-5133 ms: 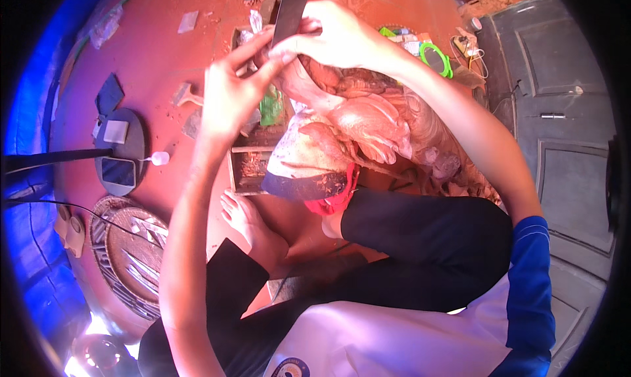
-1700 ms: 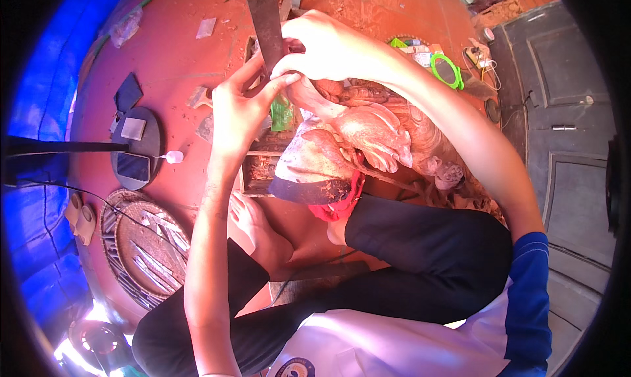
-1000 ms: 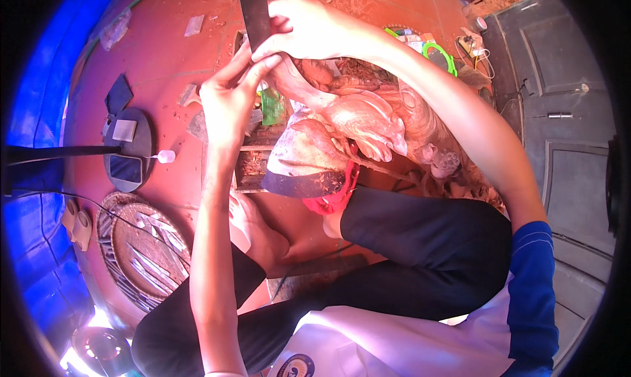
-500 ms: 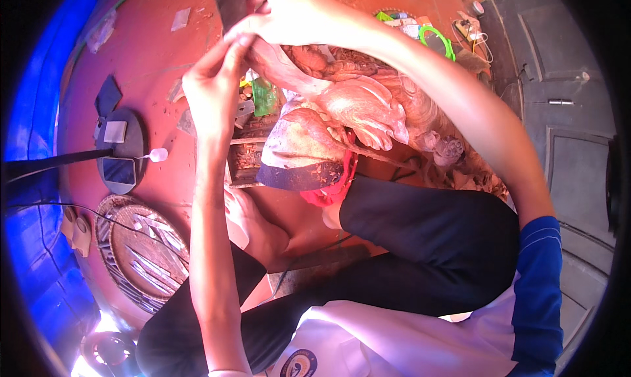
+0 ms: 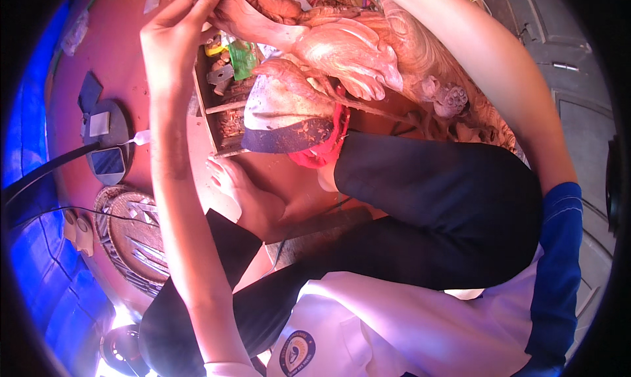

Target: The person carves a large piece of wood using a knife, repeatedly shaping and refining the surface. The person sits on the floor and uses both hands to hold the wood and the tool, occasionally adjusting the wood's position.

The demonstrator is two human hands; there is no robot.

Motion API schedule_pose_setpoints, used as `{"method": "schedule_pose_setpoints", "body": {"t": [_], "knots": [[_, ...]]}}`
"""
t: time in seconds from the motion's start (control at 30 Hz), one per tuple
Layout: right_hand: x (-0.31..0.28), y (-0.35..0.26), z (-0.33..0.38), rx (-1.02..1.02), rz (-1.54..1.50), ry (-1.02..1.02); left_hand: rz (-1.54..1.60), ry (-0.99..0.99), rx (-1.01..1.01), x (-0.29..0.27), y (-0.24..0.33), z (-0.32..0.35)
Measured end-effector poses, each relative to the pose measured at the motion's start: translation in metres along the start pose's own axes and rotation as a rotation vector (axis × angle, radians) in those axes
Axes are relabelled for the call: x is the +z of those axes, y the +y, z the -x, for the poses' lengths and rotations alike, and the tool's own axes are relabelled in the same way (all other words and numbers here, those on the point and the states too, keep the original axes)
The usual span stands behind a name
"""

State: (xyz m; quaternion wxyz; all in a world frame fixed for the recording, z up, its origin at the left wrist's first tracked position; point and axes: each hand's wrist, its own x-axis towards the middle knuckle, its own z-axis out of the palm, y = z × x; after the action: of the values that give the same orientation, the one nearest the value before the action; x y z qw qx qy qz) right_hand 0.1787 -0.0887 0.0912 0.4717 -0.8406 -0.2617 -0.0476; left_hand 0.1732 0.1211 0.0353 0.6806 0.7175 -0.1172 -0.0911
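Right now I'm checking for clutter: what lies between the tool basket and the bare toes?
In the head view, the left forearm crosses in front, between the tool basket and the toes; brightly lit floor shows beside the toes.

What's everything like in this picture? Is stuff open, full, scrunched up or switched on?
Left hand: at the carving's narrow end; grip unclear
Carving: bare wood, curvy
Wooden box: open, wood bits inside
Phone: lying flat, screen looks dark
Basket: holding metal tools
Slippers: side by side
Plastic bag: crumpled
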Motion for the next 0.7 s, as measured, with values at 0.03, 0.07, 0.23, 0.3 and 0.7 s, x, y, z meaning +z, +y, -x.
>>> {"method": "schedule_pose_setpoints", "body": {"t": [0.03,0.07,0.23,0.3,0.7], "knots": [[0.001,0.007,0.000,-0.005,-0.046,-0.026,0.027,-0.042,-0.005,-0.001,-0.004,-0.003],[-0.001,0.013,0.005,0.031,-0.048,-0.032,0.043,0.045,0.001,0.035,0.031,0.027],[-0.006,0.004,0.005,0.075,-0.060,-0.039,0.002,0.028,-0.012,0.028,0.018,0.019],[-0.005,0.004,0.005,0.071,-0.074,-0.039,-0.026,-0.006,0.029,0.001,0.000,-0.007],[-0.005,0.007,0.010,0.118,-0.084,-0.048,-0.075,-0.024,0.004,0.038,0.041,0.034]]}}
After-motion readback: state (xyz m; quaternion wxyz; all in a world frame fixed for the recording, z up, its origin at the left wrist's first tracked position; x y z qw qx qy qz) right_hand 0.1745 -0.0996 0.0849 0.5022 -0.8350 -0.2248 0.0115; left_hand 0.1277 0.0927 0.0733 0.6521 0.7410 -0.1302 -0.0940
